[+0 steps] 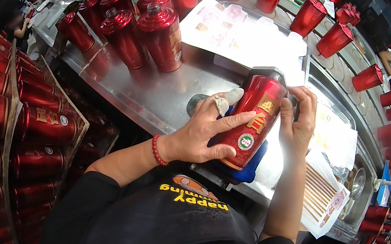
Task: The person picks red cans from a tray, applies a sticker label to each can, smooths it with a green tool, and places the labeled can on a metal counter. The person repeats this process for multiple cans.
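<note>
A glossy red bottle point(259, 130) with gold lettering and a round green-and-white sticker lies tilted in front of me, its neck pointing away. Beneath it is a blue cloth point(252, 168). My left hand point(201, 135) closes on the bottle's left side, thumb low and index finger laid across the front. Pale covers wrap another of its fingertips, and a red bead bracelet circles the wrist. At the bottle's upper right edge, my right hand point(301, 117) rests with thumb and fingers bent against it. Whether a small piece sits under those fingertips is hidden.
Several red bottles point(159, 38) stand at the far left of the metal table point(193, 60). White label sheets point(236, 33) lie beyond my hands. A striped sheet point(322, 190) lies to the right. Crates of red bottles point(47, 122) fill the left. A conveyor point(329, 65) carries bottles behind.
</note>
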Demonstrator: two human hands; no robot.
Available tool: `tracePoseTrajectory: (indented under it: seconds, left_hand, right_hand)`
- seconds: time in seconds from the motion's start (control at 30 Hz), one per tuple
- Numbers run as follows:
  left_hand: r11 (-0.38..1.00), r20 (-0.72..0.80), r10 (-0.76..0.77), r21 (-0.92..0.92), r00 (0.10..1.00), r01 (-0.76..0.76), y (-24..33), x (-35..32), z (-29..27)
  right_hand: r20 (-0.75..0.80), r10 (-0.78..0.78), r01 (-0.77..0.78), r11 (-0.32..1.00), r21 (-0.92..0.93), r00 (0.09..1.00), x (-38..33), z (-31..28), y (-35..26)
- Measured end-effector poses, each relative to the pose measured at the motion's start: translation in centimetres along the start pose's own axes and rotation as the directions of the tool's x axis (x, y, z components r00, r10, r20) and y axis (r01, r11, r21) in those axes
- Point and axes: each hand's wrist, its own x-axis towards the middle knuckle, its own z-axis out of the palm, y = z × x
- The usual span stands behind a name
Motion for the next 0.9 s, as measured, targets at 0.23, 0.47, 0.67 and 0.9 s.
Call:
tracePoseTrajectory:
  seconds: [0.23, 0.47, 0.67, 0.9]
  left_hand:
    - [0.997, -0.003, 0.044, 0.068, 0.999, -0.044, -1.2, 0.2, -0.6]
    - [0.994, 0.037, 0.066, 0.082, 0.997, -0.069, -1.5, 0.4, -0.7]
    - [0.992, 0.039, 0.073, 0.101, 0.997, -0.077, -1.5, 0.5, -0.7]
    - [0.997, 0.018, 0.043, 0.059, 0.999, -0.044, -1.0, 1.3, -1.4]
  right_hand:
    - [0.153, 0.012, -0.006, 0.999, -0.038, 0.988, -5.4, -0.6, -1.0]
    - [0.216, 0.059, -0.08, 0.993, 0.086, 0.975, -6.6, -0.2, -0.2]
    - [0.241, 0.049, -0.078, 0.991, 0.11, 0.969, -6.3, -0.6, -0.1]
    - [0.269, 0.031, -0.039, 0.999, 0.025, 0.963, -5.6, -1.4, -0.7]
